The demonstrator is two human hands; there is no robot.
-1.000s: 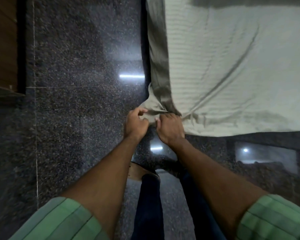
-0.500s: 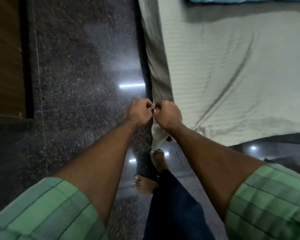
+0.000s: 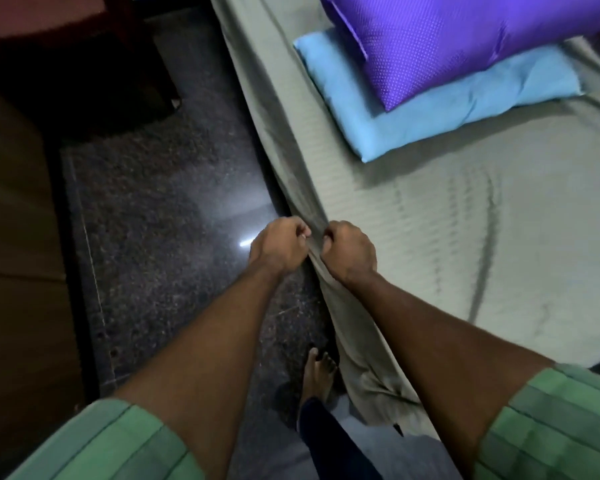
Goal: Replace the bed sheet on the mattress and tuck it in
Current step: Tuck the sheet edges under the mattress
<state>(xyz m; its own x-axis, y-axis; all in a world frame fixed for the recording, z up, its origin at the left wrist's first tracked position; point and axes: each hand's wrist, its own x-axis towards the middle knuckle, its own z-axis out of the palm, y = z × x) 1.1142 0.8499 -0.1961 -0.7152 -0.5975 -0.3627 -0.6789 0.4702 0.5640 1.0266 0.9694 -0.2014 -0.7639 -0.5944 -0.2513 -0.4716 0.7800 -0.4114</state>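
A grey-green bed sheet (image 3: 447, 237) covers the mattress on the right, with its long left edge hanging down the side toward the floor. My left hand (image 3: 279, 247) and my right hand (image 3: 350, 251) are fists side by side, both gripping that hanging edge partway along the bed. The cloth runs taut between them and up toward the far end. Below my right forearm the loose corner of the sheet (image 3: 374, 382) droops onto the floor near my bare foot (image 3: 317, 374).
A purple pillow (image 3: 465, 39) lies on a light blue pillow (image 3: 430, 102) at the far end of the bed. Dark polished stone floor (image 3: 170, 220) fills the aisle to the left, bordered by dark wooden furniture (image 3: 18, 202) on the left and far left.
I have moved along the bed's side from the foot corner toward the pillows, which have come into view. Both hands still hold the sheet's edge, now higher along the side.
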